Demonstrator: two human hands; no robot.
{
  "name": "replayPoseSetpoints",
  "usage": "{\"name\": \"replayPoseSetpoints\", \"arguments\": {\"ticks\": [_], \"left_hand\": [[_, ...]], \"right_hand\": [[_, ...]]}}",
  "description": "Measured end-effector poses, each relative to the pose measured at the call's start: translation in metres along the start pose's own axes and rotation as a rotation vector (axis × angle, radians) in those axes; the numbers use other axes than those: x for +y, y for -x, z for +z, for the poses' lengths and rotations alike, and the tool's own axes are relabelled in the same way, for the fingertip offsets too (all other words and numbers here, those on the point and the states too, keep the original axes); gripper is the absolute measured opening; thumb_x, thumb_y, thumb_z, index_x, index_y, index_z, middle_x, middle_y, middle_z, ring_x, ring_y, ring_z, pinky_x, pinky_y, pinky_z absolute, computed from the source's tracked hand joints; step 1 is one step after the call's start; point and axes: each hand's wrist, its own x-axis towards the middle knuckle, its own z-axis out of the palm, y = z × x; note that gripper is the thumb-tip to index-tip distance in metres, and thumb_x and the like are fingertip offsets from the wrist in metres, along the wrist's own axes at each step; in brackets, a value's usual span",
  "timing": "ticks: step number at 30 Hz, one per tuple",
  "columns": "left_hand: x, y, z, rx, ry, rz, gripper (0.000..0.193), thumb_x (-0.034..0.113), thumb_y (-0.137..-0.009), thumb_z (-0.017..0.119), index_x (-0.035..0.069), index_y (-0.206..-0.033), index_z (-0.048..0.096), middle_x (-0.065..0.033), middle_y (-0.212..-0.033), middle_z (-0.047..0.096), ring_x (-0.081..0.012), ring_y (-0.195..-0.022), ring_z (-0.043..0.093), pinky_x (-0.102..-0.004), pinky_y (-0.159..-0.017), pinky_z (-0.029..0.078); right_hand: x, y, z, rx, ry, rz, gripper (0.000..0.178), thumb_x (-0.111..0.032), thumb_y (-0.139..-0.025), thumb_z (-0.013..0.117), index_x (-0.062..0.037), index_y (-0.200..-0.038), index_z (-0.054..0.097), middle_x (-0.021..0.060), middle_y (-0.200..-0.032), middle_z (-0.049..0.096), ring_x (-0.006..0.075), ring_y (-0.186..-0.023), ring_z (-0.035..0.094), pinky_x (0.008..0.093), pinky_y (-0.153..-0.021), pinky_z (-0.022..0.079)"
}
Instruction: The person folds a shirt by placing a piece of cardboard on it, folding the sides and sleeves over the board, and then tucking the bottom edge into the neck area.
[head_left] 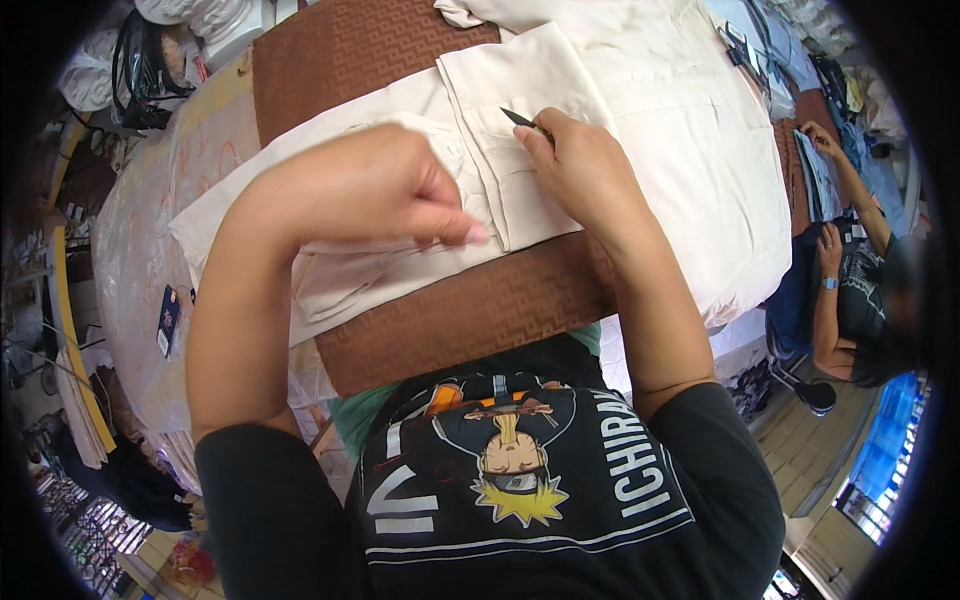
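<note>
A folded cream garment (370,260) lies across the table in front of me, with a seam or band running down its middle. Over that part hovers my left hand (430,190), its fingers curled in and its thumb pointing right. Motion blurs it a little, and whatever the fingers may pinch is hidden. My right hand (585,165) is closed round a small black pointed tool (517,118), whose narrow tip sticks out to the left above the garment. The rest of that tool is covered by my fingers.
More cream garments (700,150) are stacked at the right. Brown patterned cloth (470,310) covers the table under the work. A dark tag (168,320) lies on plastic sheeting at the left. Another person's hand (822,138) handles blue cloth at the far right.
</note>
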Motion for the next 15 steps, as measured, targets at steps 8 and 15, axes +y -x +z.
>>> {"name": "replayPoseSetpoints", "arguments": {"ticks": [8,15], "left_hand": [[-0.015,0.021,0.058,0.711,0.247,0.106,0.011,0.010,-0.085,0.061,0.000,-0.090,0.065,-0.0058,-0.087,0.066,-0.0132,-0.077,0.059,-0.0247,-0.070,0.044],[-0.007,0.021,0.072,0.861,0.121,-0.013,0.013,0.009,-0.086,0.059,0.002,-0.096,0.064,-0.0042,-0.089,0.066,-0.0114,-0.083,0.058,-0.0244,-0.072,0.043]], "right_hand": [[0.113,0.001,-0.069,0.599,-0.159,0.067,0.038,-0.042,-0.086,0.057,-0.0065,-0.100,0.065,0.0200,-0.083,0.066,0.0355,-0.075,0.064,0.0414,-0.068,0.050],[0.371,-0.008,-0.159,0.625,0.176,0.655,0.034,-0.029,-0.090,0.049,-0.0093,-0.114,0.062,0.0172,-0.105,0.065,0.0329,-0.102,0.060,0.0407,-0.087,0.045]]}}
